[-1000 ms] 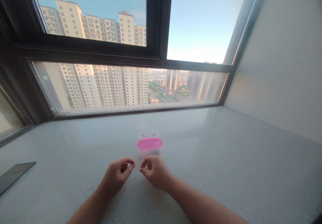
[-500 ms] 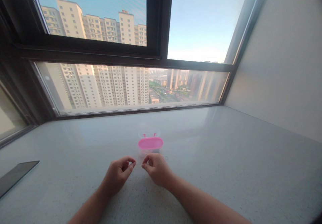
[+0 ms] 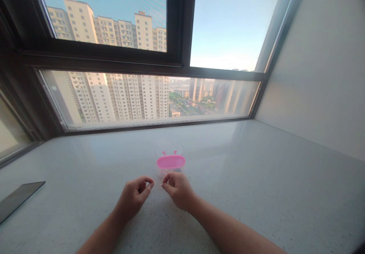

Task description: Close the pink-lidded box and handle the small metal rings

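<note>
Thumb and forefinger of my left hand (image 3: 137, 195) are pinched together above the speckled sill; whatever lies between them is too small to make out. Facing it across a narrow gap, my right hand (image 3: 177, 191) pinches too, with a tiny pale bit at its fingertips that I cannot name. Just beyond the hands stands a small clear container with a pink oval rim (image 3: 171, 156), its transparent lid (image 3: 169, 147) tipped back on two pink hinges. My right hand hides part of the container's front, and something dark shows low inside it.
A flat dark tablet-like slab (image 3: 19, 200) lies at the left edge of the pale speckled sill (image 3: 256, 178). Dark window frames (image 3: 114, 61) bound the far side, and a plain wall (image 3: 319, 71) rises on the right.
My right hand has shifted slightly up and to the right, widening the gap between the two pinches a little. My left hand is nearly still.
</note>
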A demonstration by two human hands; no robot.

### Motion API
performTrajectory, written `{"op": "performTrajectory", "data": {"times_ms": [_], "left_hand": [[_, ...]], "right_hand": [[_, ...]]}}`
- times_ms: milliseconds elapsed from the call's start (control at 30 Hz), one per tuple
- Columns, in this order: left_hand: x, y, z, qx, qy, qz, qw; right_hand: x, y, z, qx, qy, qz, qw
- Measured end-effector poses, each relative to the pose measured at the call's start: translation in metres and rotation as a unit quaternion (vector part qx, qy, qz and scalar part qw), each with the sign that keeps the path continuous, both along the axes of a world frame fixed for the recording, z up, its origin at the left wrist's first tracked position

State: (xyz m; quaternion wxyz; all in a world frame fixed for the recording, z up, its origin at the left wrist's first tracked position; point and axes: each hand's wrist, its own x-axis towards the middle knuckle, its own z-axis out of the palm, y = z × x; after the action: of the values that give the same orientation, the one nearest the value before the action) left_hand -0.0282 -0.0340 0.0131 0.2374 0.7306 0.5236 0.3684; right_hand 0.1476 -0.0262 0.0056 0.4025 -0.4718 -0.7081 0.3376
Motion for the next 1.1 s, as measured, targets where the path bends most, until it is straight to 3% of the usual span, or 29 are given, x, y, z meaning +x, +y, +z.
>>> {"op": "performTrajectory", "data": {"times_ms": [1100], "left_hand": [[0.001, 0.0001, 0.0006, 0.021, -0.002, 0.015, 1.0]], "right_hand": [[0.0, 0.0013, -0.0053, 0.0, -0.009, 0.017, 1.0]]}}
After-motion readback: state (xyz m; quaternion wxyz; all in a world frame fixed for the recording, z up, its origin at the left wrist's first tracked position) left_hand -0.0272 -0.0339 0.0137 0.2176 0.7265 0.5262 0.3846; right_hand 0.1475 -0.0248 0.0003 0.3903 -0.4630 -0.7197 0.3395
